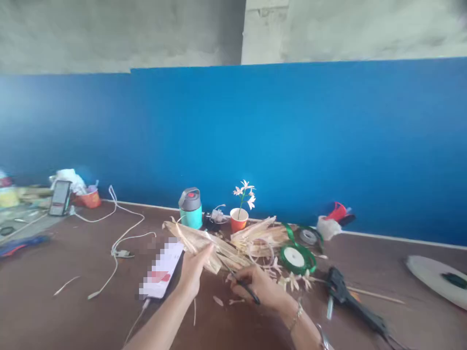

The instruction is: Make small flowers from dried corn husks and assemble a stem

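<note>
My left hand [195, 270] grips a long dried corn husk [189, 238] that slants up to the left over the brown table [73, 301]. Beside it, my right hand [255, 287] is closed on thin black scissors [242, 286], whose tips point at the husk near my left fingers. A heap of dried husks [255, 236] lies just behind both hands. Small cut husk flowers [292, 280] lie to the right of my right hand.
A phone [162, 267] lies left of my left hand, white cables [120, 238] beyond it. Behind stand a teal bottle [190, 209], an orange cup with a flower [239, 218] and green ribbon rolls [297, 257]. A black glue gun [346, 296] lies at right, near a white plate [434, 277].
</note>
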### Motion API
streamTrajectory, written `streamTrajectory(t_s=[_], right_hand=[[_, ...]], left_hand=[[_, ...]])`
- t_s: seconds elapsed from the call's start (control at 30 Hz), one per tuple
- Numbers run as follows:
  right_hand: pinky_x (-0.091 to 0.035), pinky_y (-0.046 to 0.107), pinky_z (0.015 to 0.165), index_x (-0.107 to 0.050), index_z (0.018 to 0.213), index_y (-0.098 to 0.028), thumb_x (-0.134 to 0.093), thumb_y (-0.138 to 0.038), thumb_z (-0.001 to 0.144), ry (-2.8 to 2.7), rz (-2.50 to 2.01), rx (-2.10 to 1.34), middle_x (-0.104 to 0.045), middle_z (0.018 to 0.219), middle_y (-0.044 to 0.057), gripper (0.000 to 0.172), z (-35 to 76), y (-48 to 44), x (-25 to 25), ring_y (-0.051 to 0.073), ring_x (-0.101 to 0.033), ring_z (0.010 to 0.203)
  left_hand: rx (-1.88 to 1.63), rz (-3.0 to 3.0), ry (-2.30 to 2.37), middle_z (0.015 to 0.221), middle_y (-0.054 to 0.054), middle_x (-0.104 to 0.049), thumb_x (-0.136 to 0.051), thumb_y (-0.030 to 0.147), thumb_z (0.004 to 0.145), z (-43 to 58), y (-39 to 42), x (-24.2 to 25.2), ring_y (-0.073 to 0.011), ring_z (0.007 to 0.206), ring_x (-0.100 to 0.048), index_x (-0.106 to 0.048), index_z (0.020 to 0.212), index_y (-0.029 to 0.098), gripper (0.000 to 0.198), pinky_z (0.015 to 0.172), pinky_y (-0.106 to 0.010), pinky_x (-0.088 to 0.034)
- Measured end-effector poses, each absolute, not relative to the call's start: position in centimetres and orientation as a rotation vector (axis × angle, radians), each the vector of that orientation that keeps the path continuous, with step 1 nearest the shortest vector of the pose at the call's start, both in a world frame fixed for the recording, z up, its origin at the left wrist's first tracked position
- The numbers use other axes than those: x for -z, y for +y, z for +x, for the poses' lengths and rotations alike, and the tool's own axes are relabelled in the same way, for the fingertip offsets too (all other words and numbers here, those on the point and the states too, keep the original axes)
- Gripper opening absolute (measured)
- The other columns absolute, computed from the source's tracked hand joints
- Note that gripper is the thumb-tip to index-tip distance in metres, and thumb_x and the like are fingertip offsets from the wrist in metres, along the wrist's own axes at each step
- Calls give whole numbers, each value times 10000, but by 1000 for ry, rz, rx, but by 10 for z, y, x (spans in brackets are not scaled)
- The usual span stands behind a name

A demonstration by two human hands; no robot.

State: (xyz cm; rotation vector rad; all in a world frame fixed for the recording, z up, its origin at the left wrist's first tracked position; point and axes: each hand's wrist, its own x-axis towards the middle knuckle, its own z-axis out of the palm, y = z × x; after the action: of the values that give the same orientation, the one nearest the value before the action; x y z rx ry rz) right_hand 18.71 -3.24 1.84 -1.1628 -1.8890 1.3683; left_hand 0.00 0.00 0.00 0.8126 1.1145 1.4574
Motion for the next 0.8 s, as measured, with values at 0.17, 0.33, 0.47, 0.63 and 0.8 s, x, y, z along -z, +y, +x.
streamTrajectory(t_s=[0.17,0.33,0.47,0.63,0.8], right_hand=[[-313,168,458,-701,690,-116,-563,-163,669,-1891,-1219,-1372,-543,543,-20,147,189,-30,-14,67,-415,488],[-281,164,409,-706,714,-129,-575,-190,670,-1929,-1327,-1378,-501,471,-34,151,194,-26,-7,62,-391,427],[-281,157,397,-705,713,-134,-565,-176,662,-1950,-1322,-1400,-508,480,-34,155,197,-25,-8,58,-395,422],[-282,154,379,-710,700,-128,-571,-162,633,-1975,-1328,-1450,-511,489,-30,158,199,-26,-18,53,-387,408],[-288,156,380,-717,724,-130,-575,-167,623,-1999,-1351,-1480,-516,492,-29,178,200,-27,-21,54,-396,404]], left_hand=[[-1409,862,1133,742,-87,-740,-780,339,595,-1,0,-7,-247,721,-692,-715,840,87,358,621,-286,-532],[-1379,913,1135,847,-111,-744,-786,318,587,-4,0,-10,-280,815,-693,-693,937,88,429,677,-316,-542],[-1329,1000,1143,860,-117,-743,-772,308,608,-8,1,-12,-295,851,-689,-688,923,91,392,726,-344,-540],[-1237,1065,1153,810,-94,-747,-770,283,594,-11,0,-21,-303,840,-690,-692,882,116,341,724,-352,-539],[-1185,1137,1112,860,-84,-744,-751,274,619,-14,2,-17,-296,881,-680,-681,922,130,342,755,-350,-527]])
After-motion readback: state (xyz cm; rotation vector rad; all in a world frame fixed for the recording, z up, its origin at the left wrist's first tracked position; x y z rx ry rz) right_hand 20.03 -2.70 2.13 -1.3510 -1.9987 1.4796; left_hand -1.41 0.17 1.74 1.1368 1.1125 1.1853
